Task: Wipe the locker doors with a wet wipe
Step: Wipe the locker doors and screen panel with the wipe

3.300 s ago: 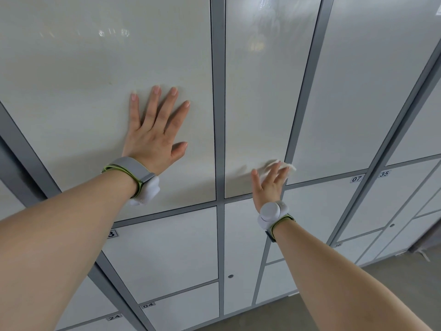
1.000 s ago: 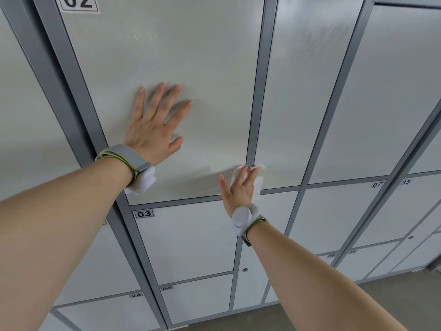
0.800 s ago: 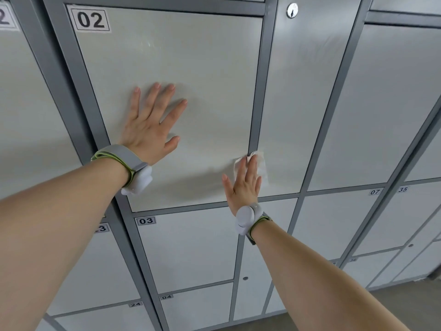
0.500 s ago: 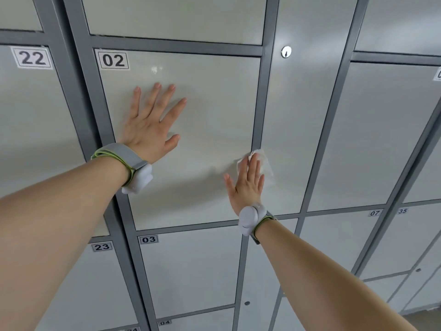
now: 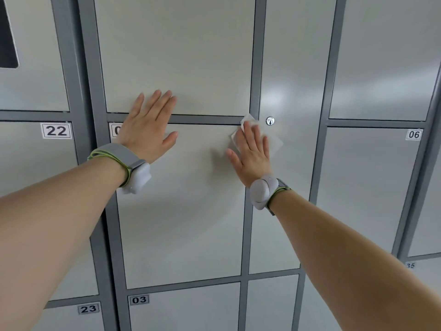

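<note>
Wet wipe (image 5: 274,142) pinned flat under right hand (image 5: 253,161), fingers (image 5: 256,137) straight and close together, at the 1 o'clock corner of the middle locker door (image 5: 181,211), overlapping the grey frame strip (image 5: 244,235). Keyhole (image 5: 270,120) sits just beside the wipe at 1 o'clock. Left hand (image 5: 148,132) lies flat at the door's 11 o'clock corner, fingers straight across the horizontal frame bar (image 5: 207,119), holding nothing, partly covering the number label (image 5: 115,130).
</note>
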The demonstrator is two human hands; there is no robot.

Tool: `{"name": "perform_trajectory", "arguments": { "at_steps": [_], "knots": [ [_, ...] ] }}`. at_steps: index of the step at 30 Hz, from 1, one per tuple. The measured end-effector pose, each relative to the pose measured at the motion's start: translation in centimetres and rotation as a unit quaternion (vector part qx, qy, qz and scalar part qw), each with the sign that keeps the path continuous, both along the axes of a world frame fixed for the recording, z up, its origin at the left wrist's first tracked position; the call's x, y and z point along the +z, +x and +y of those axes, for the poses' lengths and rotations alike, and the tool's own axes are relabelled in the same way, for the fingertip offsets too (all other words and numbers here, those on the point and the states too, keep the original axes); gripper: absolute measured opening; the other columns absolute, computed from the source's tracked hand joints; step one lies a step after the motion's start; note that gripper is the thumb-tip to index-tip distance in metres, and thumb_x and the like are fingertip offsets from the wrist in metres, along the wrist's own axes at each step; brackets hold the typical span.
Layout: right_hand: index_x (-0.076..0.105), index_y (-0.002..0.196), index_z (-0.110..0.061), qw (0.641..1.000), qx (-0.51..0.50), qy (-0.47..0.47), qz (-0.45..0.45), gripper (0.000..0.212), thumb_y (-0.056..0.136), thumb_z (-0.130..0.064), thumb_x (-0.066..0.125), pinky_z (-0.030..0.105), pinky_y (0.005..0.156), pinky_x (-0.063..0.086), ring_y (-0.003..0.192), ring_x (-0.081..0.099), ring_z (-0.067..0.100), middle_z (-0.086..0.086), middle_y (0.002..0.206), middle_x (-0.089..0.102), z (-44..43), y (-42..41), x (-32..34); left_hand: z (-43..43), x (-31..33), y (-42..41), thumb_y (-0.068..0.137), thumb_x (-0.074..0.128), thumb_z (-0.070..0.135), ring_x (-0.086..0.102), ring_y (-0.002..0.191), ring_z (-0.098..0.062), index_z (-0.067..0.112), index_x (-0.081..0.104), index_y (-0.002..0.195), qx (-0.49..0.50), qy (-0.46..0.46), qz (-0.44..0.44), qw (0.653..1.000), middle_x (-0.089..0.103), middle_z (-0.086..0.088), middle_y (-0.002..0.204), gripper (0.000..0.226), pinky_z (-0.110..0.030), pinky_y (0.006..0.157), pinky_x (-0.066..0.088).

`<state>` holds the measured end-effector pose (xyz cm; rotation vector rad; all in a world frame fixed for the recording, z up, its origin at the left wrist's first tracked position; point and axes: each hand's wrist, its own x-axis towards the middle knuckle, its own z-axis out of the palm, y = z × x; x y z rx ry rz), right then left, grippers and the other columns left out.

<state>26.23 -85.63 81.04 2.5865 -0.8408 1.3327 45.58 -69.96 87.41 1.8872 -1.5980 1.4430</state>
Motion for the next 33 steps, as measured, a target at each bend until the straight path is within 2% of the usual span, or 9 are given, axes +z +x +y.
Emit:
{"name": "perform_trajectory", "arguments": {
  "at_steps": [4, 7, 9, 14, 21, 29, 33],
  "knots": [
    [0.015, 0.151, -0.015, 1.000, 0.014, -0.017, -0.002, 0.086, 0.083, -0.066, 0.006, 0.031, 0.114, -0.013, 0.147, -0.009, 0.021, -0.002, 0.160, -0.002, -0.6, -0.3, 3.4, -0.2, 1.8, 0.0, 0.085, 0.016, 0.049, 0.016, 0.144, -0.028, 0.001, 0.022, 0.147, 0.006, -0.013, 0.008, 1.000, 0.024, -0.014, 0.155, 0.079, -0.038, 0.116, -0.001],
    [0.017, 0.151, -0.016, 0.999, 0.020, -0.025, -0.006, 0.063, 0.099, -0.051, 0.026, 0.031, 0.114, -0.012, 0.147, -0.008, 0.019, -0.003, 0.160, -0.001, -1.0, -0.4, 5.6, -0.3, 3.1, 0.0, 0.084, 0.016, 0.049, 0.017, 0.144, -0.028, 0.000, 0.023, 0.147, 0.006, -0.023, 0.016, 1.000, 0.024, -0.014, 0.154, 0.080, -0.039, 0.116, 0.001],
    [0.016, 0.151, -0.016, 0.999, 0.019, -0.040, -0.011, 0.059, 0.101, -0.043, 0.030, 0.031, 0.114, -0.012, 0.146, -0.009, 0.019, -0.003, 0.160, -0.002, -1.4, -0.4, 7.1, -0.4, 4.2, -0.1, 0.085, 0.020, 0.047, 0.015, 0.144, -0.028, 0.001, 0.023, 0.147, 0.009, -0.041, 0.024, 0.999, 0.022, -0.014, 0.155, 0.078, -0.039, 0.117, 0.002],
    [0.012, 0.151, -0.013, 0.997, 0.020, -0.075, -0.011, 0.060, 0.101, -0.042, 0.028, 0.033, 0.115, -0.011, 0.146, -0.010, 0.020, -0.001, 0.160, -0.004, -2.2, -0.2, 11.3, -0.7, 7.3, -0.2, 0.096, 0.035, 0.037, 0.010, 0.146, -0.024, 0.002, 0.019, 0.148, 0.024, -0.073, 0.035, 0.996, 0.016, -0.011, 0.157, 0.065, -0.037, 0.117, -0.001],
    [0.016, 0.151, -0.018, 0.994, 0.026, -0.102, -0.025, 0.057, 0.101, -0.044, 0.026, 0.035, 0.116, -0.011, 0.146, -0.012, 0.020, 0.000, 0.160, -0.005, -2.6, 0.0, 16.5, -1.1, 11.4, -0.6, 0.097, 0.044, 0.028, 0.009, 0.146, -0.023, 0.003, 0.015, 0.149, 0.025, -0.095, 0.030, 0.995, 0.011, -0.010, 0.158, 0.064, -0.034, 0.117, 0.000],
    [0.021, 0.149, -0.019, 0.986, 0.020, -0.154, -0.053, 0.056, 0.100, -0.047, 0.024, 0.036, 0.116, -0.010, 0.146, -0.012, 0.023, 0.005, 0.159, -0.004, -3.5, 1.1, 22.2, -1.3, 15.8, -0.7, 0.098, 0.039, 0.031, 0.007, 0.146, -0.019, 0.003, 0.011, 0.150, 0.045, -0.118, 0.022, 0.992, 0.007, -0.010, 0.159, 0.065, -0.032, 0.117, 0.000],
    [0.022, 0.148, -0.021, 0.986, 0.013, -0.149, -0.075, 0.056, 0.100, -0.049, 0.024, 0.036, 0.116, -0.011, 0.145, -0.014, 0.026, 0.010, 0.159, -0.006, -3.5, 1.9, 25.1, -1.2, 17.6, -0.1, 0.099, 0.039, 0.031, 0.008, 0.146, -0.022, 0.003, 0.011, 0.149, 0.058, -0.129, 0.003, 0.990, 0.008, -0.011, 0.158, 0.064, -0.034, 0.117, 0.000]
  ]
}}
